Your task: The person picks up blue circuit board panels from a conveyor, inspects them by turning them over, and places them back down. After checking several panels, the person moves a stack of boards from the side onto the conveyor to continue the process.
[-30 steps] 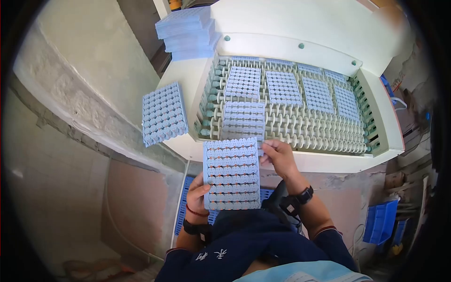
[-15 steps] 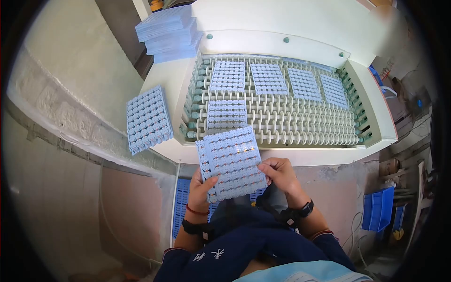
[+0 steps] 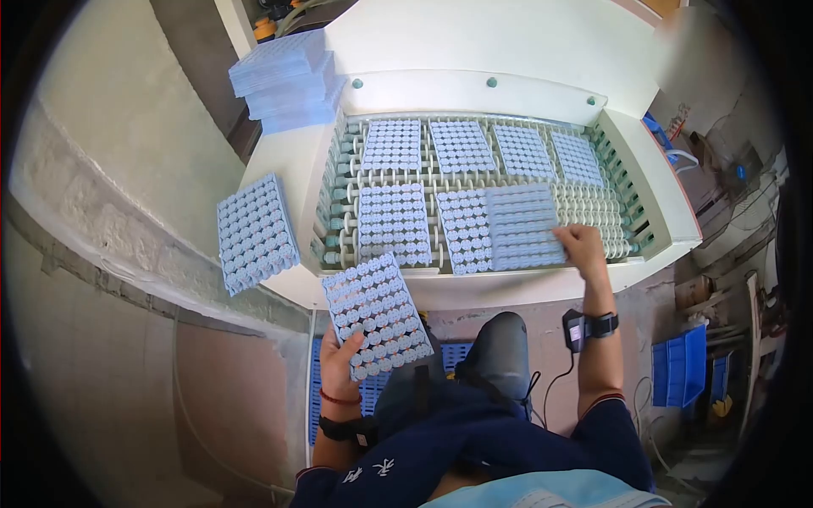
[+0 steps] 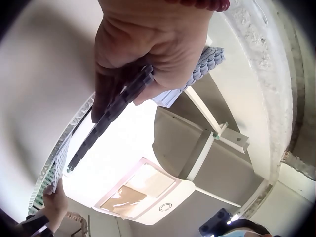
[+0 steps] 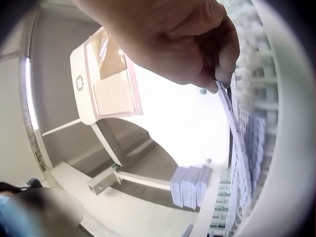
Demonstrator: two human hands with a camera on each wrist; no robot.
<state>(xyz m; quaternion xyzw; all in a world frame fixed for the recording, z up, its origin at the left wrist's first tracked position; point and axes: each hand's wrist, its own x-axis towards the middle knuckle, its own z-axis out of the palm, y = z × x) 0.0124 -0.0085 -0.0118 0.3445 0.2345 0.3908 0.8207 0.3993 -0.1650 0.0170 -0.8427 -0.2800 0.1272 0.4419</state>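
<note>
In the head view my left hand point(image 3: 340, 360) grips a light-blue panel of round pieces point(image 3: 378, 315) by its lower left edge, thumb on top, in front of the machine. My right hand point(image 3: 583, 247) pinches the right edge of another panel point(image 3: 523, 227), which lies tilted over the rollers and partly overlaps a panel point(image 3: 464, 229) to its left. The left wrist view shows the held panel point(image 4: 108, 116) edge-on between thumb and fingers of the left hand point(image 4: 153, 49). Thumb and fingertips of the right hand point(image 5: 187, 44) close on a panel edge point(image 5: 237, 133) in the right wrist view.
One panel point(image 3: 392, 224) lies at the front left of the rollers point(image 3: 593, 212), with several more behind. A thick stack point(image 3: 284, 80) stands at the back left; another pile point(image 3: 257, 233) overhangs the machine's left ledge. Blue crates point(image 3: 679, 368) stand at the right.
My right hand has moved from the left hand's panels to the right over the rollers with a panel. Another panel now lies beside the front left one. My left hand still holds a panel.
</note>
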